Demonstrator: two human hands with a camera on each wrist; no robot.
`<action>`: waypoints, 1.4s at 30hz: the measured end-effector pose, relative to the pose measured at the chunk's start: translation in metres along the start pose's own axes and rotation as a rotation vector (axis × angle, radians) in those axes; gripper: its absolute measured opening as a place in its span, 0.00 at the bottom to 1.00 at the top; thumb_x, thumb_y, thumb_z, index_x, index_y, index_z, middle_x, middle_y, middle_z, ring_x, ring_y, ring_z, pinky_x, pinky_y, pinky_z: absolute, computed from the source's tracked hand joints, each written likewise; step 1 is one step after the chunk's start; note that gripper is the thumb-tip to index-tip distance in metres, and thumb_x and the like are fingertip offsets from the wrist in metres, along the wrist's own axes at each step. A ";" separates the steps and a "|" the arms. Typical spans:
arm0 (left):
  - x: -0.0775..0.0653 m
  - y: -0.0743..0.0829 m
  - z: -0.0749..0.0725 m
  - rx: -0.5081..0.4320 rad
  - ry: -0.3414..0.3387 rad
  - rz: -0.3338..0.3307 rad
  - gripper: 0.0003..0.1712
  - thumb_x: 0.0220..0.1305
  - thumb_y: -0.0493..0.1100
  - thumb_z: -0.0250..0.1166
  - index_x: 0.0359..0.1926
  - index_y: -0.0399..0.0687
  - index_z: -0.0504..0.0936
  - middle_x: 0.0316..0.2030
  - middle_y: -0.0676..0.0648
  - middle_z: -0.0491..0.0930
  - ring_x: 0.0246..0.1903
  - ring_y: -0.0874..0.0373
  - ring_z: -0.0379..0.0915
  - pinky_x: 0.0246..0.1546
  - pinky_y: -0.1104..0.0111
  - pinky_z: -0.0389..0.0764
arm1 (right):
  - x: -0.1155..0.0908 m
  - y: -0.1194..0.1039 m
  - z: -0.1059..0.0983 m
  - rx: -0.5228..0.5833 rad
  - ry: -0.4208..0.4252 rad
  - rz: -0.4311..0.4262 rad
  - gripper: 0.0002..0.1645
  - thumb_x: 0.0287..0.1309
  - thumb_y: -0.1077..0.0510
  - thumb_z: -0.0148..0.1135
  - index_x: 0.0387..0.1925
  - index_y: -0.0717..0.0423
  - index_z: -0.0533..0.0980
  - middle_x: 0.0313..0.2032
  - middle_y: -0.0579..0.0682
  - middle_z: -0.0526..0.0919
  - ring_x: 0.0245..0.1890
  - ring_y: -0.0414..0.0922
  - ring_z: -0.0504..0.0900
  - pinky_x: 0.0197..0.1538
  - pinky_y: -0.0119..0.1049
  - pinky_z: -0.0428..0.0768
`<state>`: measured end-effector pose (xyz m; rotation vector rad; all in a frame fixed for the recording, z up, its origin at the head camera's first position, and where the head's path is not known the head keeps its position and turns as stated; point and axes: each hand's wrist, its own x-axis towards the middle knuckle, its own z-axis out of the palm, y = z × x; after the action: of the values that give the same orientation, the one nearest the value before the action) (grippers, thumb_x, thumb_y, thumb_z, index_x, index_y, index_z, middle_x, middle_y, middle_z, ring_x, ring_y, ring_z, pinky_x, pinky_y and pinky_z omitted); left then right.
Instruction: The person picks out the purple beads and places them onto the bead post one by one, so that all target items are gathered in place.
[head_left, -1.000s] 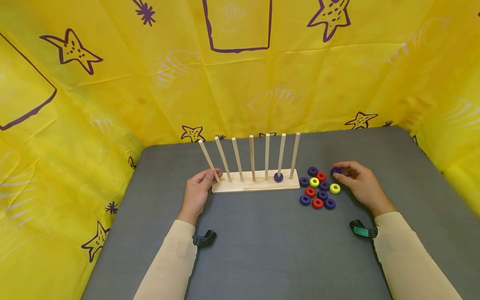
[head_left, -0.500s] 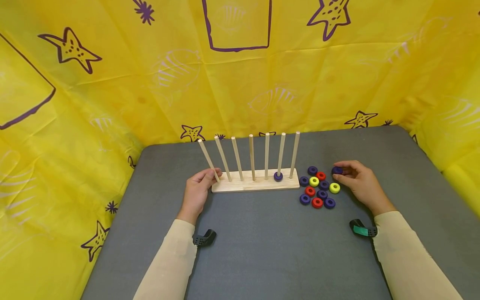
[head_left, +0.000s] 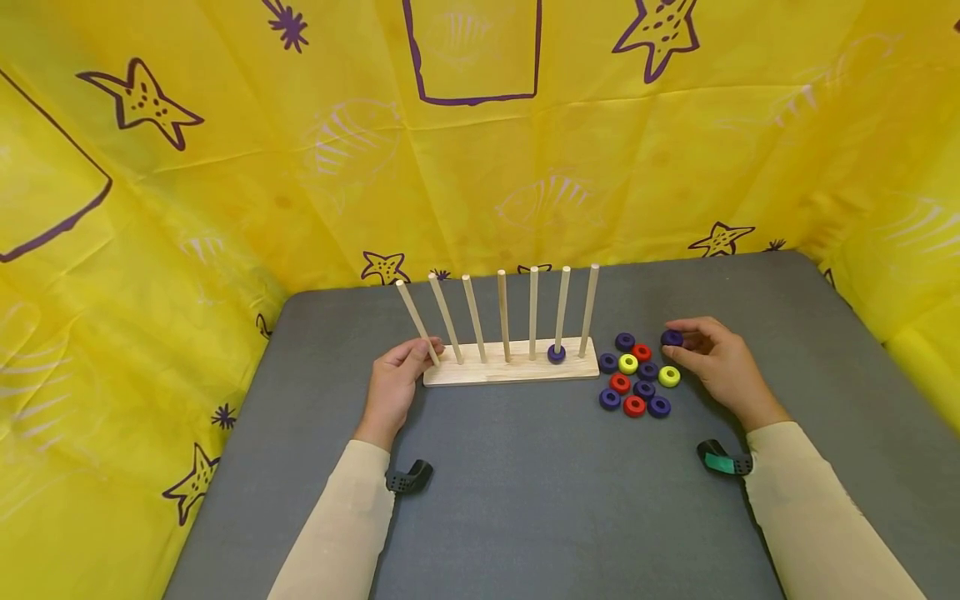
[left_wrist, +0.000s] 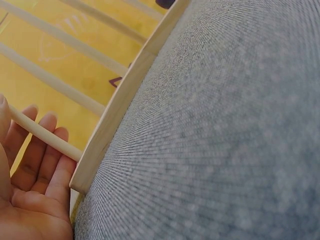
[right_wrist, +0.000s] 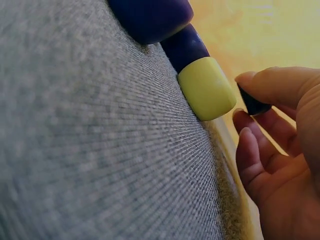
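My left hand holds the left end of a wooden peg rack, its thumb and fingers around the leftmost peg. Seven would be too many to list, so several upright pegs line the base, and one purple ring sits low on the second peg from the right. On the right, my right hand pinches another purple ring between thumb and fingers, at the far right side of a loose group of rings. In the right wrist view this held ring looks dark and is partly hidden by the thumb.
Several purple, red and yellow rings lie right of the rack, among them a yellow ring near my right hand and a red ring at the front. The grey table meets a yellow patterned cloth behind.
The right hand has shifted slightly away from me with the purple ring in its fingers. The left hand and the rack have stayed in place.
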<state>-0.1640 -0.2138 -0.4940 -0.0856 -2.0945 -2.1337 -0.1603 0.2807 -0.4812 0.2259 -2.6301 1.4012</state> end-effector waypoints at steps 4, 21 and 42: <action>0.000 0.000 0.000 -0.002 0.002 -0.001 0.20 0.82 0.43 0.65 0.55 0.25 0.87 0.50 0.33 0.88 0.55 0.49 0.85 0.60 0.61 0.84 | 0.001 -0.003 -0.001 0.005 0.002 -0.003 0.24 0.70 0.61 0.75 0.64 0.63 0.82 0.55 0.59 0.80 0.46 0.35 0.77 0.45 0.18 0.74; 0.000 0.000 -0.001 0.004 0.006 -0.011 0.19 0.83 0.43 0.65 0.55 0.26 0.87 0.51 0.32 0.87 0.55 0.49 0.85 0.60 0.61 0.83 | 0.005 -0.022 0.004 0.026 0.036 -0.102 0.21 0.67 0.70 0.75 0.59 0.66 0.82 0.52 0.57 0.79 0.45 0.35 0.78 0.47 0.16 0.75; 0.001 -0.001 -0.001 -0.002 -0.001 0.005 0.20 0.82 0.44 0.65 0.55 0.27 0.88 0.50 0.35 0.88 0.55 0.49 0.85 0.59 0.61 0.84 | 0.016 -0.062 0.009 0.000 0.064 -0.268 0.21 0.63 0.73 0.76 0.56 0.63 0.85 0.52 0.54 0.81 0.47 0.42 0.76 0.48 0.21 0.76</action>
<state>-0.1649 -0.2147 -0.4953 -0.0914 -2.0907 -2.1328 -0.1641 0.2377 -0.4329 0.5040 -2.4386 1.2963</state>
